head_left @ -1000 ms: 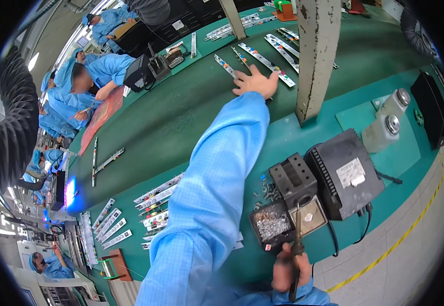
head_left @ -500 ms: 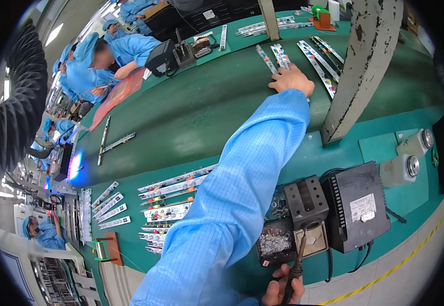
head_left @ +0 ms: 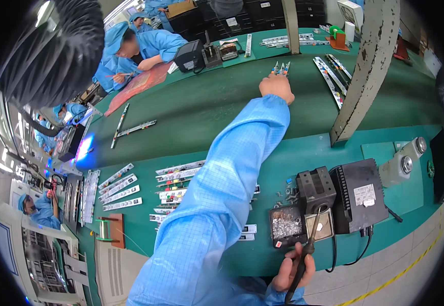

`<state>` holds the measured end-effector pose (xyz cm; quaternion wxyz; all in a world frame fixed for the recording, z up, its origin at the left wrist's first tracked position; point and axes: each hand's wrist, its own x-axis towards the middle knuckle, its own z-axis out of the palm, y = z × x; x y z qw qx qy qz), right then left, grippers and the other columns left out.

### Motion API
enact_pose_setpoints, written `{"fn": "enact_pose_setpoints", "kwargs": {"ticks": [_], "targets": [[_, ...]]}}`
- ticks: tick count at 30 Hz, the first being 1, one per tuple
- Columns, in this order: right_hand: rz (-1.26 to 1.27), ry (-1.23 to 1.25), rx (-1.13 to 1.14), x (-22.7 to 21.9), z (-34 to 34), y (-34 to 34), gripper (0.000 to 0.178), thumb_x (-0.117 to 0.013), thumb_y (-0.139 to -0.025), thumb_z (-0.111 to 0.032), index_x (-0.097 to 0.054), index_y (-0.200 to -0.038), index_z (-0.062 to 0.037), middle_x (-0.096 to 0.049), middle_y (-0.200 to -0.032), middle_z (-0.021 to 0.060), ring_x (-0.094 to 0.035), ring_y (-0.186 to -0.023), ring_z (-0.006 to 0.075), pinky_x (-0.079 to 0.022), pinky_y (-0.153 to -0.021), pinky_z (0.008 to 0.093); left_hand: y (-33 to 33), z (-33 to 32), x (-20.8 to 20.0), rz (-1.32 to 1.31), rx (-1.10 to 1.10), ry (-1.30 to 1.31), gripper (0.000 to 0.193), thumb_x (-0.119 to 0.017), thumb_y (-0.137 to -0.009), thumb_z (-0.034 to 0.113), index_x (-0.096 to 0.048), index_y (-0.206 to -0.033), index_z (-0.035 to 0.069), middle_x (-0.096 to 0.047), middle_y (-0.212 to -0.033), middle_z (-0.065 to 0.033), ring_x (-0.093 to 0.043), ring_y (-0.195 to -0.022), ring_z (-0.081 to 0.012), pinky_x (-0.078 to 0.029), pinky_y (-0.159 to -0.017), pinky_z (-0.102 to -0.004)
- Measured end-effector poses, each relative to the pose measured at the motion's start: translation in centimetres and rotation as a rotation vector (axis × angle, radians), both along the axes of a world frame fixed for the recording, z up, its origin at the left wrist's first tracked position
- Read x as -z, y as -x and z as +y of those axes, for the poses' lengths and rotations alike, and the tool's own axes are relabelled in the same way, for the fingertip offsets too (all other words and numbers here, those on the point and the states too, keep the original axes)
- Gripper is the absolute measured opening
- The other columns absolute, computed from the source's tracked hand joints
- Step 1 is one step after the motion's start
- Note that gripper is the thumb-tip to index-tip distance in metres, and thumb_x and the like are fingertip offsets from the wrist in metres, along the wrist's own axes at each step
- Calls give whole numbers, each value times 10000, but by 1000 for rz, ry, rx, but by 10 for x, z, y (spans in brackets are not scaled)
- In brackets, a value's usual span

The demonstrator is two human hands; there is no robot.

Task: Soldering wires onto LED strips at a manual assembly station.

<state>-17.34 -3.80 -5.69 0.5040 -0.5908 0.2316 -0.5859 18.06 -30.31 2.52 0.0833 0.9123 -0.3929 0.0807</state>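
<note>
Head view: left hand (head_left: 277, 87) stretched across green desk (head_left: 201, 109), fingers closed on circuit strip (head_left: 281, 68); right hand (head_left: 294, 270) grips soldering iron (head_left: 307, 250) w/ tip near stand (head_left: 316, 191).

A green worktop (head_left: 222, 109) carries rows of narrow circuit strips (head_left: 122, 186) at nine o'clock, more strips (head_left: 334, 76) at one o'clock, and a black soldering station (head_left: 359, 196) beside an iron stand (head_left: 316, 186) at four o'clock.
</note>
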Motion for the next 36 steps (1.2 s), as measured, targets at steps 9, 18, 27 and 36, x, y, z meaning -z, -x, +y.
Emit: {"fn": "enact_pose_setpoints", "kwargs": {"ticks": [9,18,27,36], "targets": [[29,-89,128,1,-4,-12,488,-568,-849,-21,-366,-1292,13,-552,-1181,274,-574,-917,225,-465,-831,346,1,199,-93,-143,152,-31,484,-594,-644,215,-597,-1108,78,-612,-1022,-145,-618,-912,-328,-513,-770,-426],[86,86,171,-3,-7,-11,457,-570,-859,-13,-393,-1277,45,-566,-1166,270,-572,-828,183,-479,-790,301,98,458,-73,40,612,215,501,-566,-544,50,-608,-1043,46,-555,-824,-95,-571,-691,-267,-480,-554,-358],[114,-28,133,-11,1,-21,459,-557,-875,-4,-398,-1305,0,-575,-1200,188,-561,-943,154,-452,-856,278,122,505,10,5,881,121,436,-576,-544,42,-648,-974,26,-609,-922,-94,-607,-903,-287,-524,-736,-383],[113,-43,159,-16,1,-25,442,-564,-863,9,-433,-1284,-17,-586,-1193,155,-516,-844,71,-432,-785,215,117,500,12,39,894,57,334,-625,-606,91,-655,-938,63,-596,-1105,-135,-543,-1071,-335,-417,-925,-496]]}}
